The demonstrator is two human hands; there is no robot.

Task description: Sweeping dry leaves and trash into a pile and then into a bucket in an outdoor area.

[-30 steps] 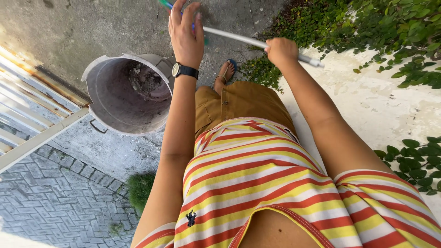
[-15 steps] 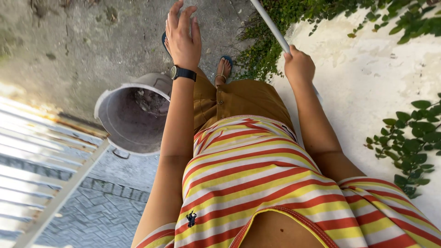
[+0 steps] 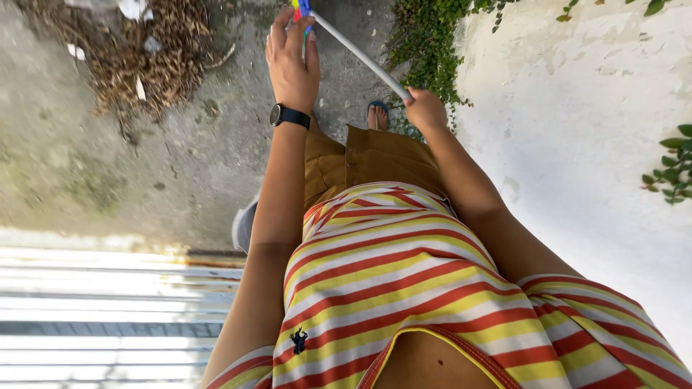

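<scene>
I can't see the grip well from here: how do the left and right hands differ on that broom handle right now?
The right hand is closed in a fist around the pale broom handle low on the shaft; the left hand sits higher, near the coloured end, with fingers stretched out rather than wrapped. The left hand's wrist carries a black wristwatch; the right hand's wrist is bare. Both are raised over the concrete ground.

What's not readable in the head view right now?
- Far end of the pole: cut off by the top edge.
- Grey bucket: mostly hidden behind the left arm.
- Left hand: its grip can't be seen.
- Right hand: closed on the pole.
- Gate: overexposed.
</scene>
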